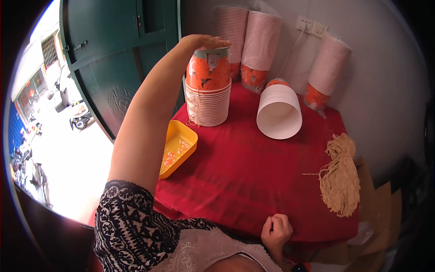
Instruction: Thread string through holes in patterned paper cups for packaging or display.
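Observation:
My left arm stretches forward, and my left hand [206, 42] lies flat over the top of a stack of upside-down paper buckets [208, 75]. The uppermost bucket is orange with a grey-green band and dark patterns; below it show several white rims. Thin straw-coloured strings [195, 109] hang down the left side of that stack. Close to the table's front edge rests my right hand [276, 230], closed in a fist. Whatever its fingers hold, if anything, is hidden. A second stack of paper buckets [279, 112] lies on its side, its white open mouth toward me.
On the red-covered table [240, 177] a yellow tray [186, 154] holds small white and orange bits. A bundle of straw-coloured strings [340, 177] lies at right. Tall plastic-wrapped bucket stacks [262, 45] stand by the wall, another [328, 68] at back right. Green door [122, 54] at left.

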`<state>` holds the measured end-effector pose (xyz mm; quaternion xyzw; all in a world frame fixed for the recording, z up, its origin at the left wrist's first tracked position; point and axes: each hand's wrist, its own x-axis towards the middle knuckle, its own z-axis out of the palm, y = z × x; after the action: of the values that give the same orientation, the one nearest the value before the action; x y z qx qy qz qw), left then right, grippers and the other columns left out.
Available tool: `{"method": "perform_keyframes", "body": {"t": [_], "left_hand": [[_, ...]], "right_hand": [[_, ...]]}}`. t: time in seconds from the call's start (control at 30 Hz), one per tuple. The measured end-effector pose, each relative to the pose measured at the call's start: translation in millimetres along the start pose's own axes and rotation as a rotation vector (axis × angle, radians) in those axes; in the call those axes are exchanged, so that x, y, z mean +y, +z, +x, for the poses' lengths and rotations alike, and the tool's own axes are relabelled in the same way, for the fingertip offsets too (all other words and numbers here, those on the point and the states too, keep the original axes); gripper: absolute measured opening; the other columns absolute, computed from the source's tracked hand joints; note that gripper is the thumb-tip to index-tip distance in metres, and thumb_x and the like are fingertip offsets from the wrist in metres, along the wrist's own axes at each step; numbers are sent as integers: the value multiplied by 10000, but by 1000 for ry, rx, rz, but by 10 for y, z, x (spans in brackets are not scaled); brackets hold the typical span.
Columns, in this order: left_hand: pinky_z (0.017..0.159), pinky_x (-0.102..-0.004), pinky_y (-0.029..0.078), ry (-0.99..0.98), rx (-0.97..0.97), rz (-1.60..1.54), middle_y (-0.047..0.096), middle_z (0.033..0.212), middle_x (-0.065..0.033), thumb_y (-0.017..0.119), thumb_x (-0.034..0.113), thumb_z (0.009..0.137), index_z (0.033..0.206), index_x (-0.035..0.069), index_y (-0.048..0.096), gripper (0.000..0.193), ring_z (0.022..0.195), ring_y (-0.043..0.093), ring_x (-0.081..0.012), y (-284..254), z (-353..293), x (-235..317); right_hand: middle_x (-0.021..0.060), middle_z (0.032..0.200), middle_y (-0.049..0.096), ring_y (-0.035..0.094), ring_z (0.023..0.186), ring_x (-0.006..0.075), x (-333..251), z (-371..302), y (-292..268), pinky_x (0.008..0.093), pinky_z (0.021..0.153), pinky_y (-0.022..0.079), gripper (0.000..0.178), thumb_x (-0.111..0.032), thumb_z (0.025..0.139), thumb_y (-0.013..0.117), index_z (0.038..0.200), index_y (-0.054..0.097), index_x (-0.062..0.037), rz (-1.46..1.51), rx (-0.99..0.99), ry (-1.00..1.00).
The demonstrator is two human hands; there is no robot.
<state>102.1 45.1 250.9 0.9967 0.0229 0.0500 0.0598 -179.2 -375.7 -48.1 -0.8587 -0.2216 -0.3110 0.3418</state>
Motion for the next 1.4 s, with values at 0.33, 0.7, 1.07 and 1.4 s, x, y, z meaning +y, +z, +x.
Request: {"method": "perform_keyframes", "body": {"t": [0.33,0.7,1.07,1.4], "left_hand": [[928,-718,418,48,3,-178,303,1525,-195,329,719,891,1461,292,398,716,1358,363,-420,172,168,-192],[877,-458,427,208,1284,388,594,1088,-153,664,300,814,948,53,697,282,1046,529,-333,227,-226,-104],[644,-495,522,152,550,-472,650,725,-216,637,287,833,720,13,667,297,700,654,-396,2029,-1056,1386],[650,-468,510,-81,393,-824,635,708,-253,620,231,824,784,-39,684,280,690,656,-400,3092,-1439,1651]], "right_hand": [[109,780,574,590,613,287,30,10,-2,384,500,458,87,-9,736,656,732,571,-24,-52,-28,-24],[97,786,577,605,656,288,20,14,12,389,567,497,109,-43,742,689,743,580,-45,20,-13,-86],[118,776,602,602,601,207,76,173,-336,300,513,460,28,-13,839,644,856,628,3,385,-220,93],[123,877,590,608,682,217,381,1067,-216,318,603,509,187,38,801,660,965,575,11,149,-175,-206]]}}
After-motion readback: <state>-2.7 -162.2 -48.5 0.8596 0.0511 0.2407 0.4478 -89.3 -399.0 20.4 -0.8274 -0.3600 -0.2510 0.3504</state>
